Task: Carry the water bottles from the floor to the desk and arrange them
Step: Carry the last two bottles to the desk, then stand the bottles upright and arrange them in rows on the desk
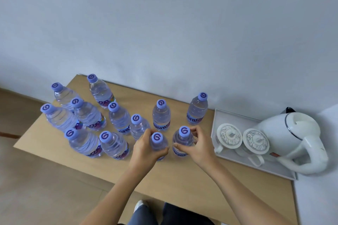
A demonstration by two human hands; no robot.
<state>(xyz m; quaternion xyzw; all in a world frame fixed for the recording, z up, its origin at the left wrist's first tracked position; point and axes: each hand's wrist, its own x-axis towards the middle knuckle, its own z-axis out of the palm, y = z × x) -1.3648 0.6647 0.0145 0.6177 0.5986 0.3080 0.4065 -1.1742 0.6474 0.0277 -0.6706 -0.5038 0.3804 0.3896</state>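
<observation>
Several clear water bottles with purple caps stand upright on the wooden desk [182,175]. My left hand [146,149] is wrapped around one bottle [157,139] at the front of the group. Just to its right, my right hand [198,144] grips another bottle [183,135]. Both held bottles stand upright on the desk, a small gap between them. The other bottles [87,113] crowd the desk's left half, and two more [197,108] stand behind my hands.
A white tray [215,115] on the desk's right side holds two lidded cups [229,136] and a white electric kettle [292,139]. A pale wall runs behind the desk. Wooden floor shows at left, with my legs and one shoe [140,205] below the front edge.
</observation>
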